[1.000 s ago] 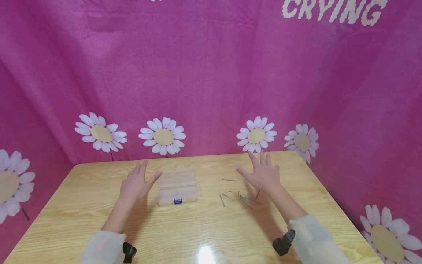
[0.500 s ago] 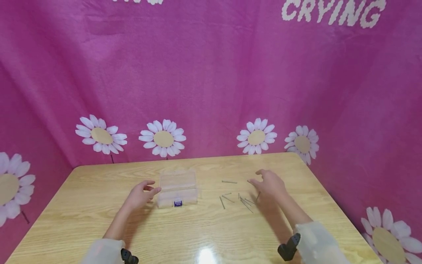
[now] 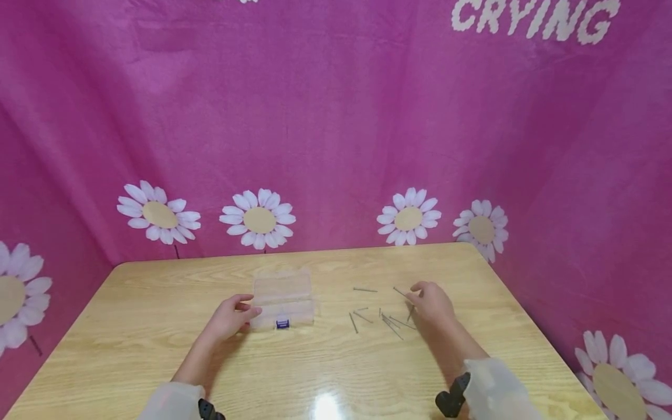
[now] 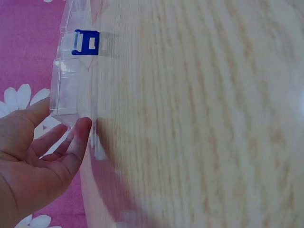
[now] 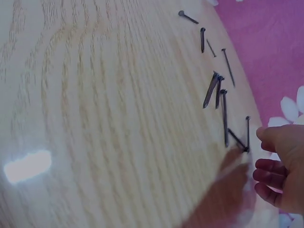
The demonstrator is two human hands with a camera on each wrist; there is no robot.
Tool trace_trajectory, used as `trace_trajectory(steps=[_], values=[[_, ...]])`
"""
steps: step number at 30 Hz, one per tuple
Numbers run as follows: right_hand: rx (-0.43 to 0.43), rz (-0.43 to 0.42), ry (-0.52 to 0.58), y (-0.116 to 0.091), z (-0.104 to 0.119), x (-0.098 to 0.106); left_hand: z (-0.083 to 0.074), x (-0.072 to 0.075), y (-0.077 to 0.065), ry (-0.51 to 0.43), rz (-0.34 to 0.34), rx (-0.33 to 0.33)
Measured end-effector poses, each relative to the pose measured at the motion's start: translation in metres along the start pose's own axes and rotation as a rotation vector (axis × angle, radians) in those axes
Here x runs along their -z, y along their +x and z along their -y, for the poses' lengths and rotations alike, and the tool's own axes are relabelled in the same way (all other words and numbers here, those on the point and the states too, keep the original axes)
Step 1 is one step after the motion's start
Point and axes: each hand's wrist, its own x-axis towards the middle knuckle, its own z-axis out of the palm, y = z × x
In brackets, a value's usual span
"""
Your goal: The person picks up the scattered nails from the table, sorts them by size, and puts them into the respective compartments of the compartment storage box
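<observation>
A clear plastic box (image 3: 283,309) with a blue latch (image 4: 87,42) stands left of the table's middle, its lid (image 3: 282,284) swung back. My left hand (image 3: 233,318) is at the box's left end, thumb at its front corner and fingers loosely bent beside the wall. To the right, several loose nails (image 3: 391,324) lie scattered. My right hand (image 3: 433,303) is low over the right side of them, with bent fingers. Its thumb and fingertips are close by a nail (image 5: 248,133), with a gap showing between in the right wrist view.
One nail (image 3: 364,289) lies apart, behind the others. A wooden table (image 3: 294,373) carries everything, with a glare spot near its front. A pink cloth (image 3: 336,146) printed with daisies hangs around the back and sides.
Both hands have come down from a raised, spread pose. The left has moved to the box's end, the right to the nails, fingers more bent. The box stays in place.
</observation>
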Motion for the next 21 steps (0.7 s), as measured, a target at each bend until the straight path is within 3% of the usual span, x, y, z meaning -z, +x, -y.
trace_trajectory(steps=[9,16,21], values=[[-0.008,-0.036,0.022,-0.001,-0.009,-0.012,0.006,-0.002,-0.002,-0.013,-0.009,-0.007],[-0.026,-0.022,-0.014,0.0,-0.008,-0.013,0.008,0.001,-0.005,-0.079,0.068,0.026],[-0.024,-0.041,-0.018,0.0,-0.008,-0.013,0.006,0.001,-0.006,-0.079,0.073,0.024]])
